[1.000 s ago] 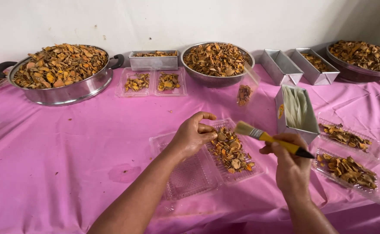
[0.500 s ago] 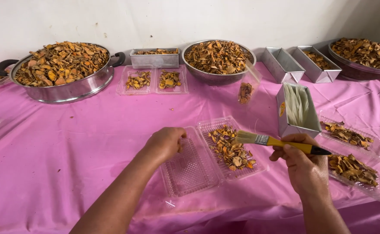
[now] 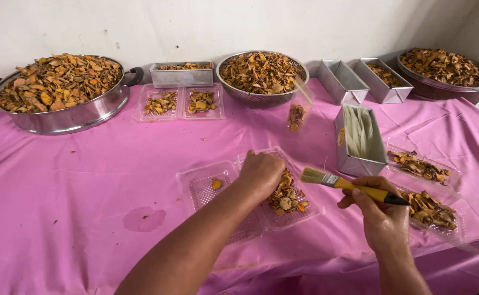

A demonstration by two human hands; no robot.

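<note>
The left hand point(image 3: 261, 173) rests curled, knuckles up, on the dried orange slices point(image 3: 287, 198) in the open clear plastic box point(image 3: 206, 188) on the pink tablecloth point(image 3: 86, 186); whether it grips any cannot be told. The right hand point(image 3: 381, 216) is closed around a yellow-handled brush point(image 3: 348, 184), bristles pointing toward the box.

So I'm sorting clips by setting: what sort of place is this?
Probably a small food-packing table: big metal pans heaped with dried orange slices, clear plastic clamshell trays being filled, and a pink tablecloth against a plain wall.
</note>
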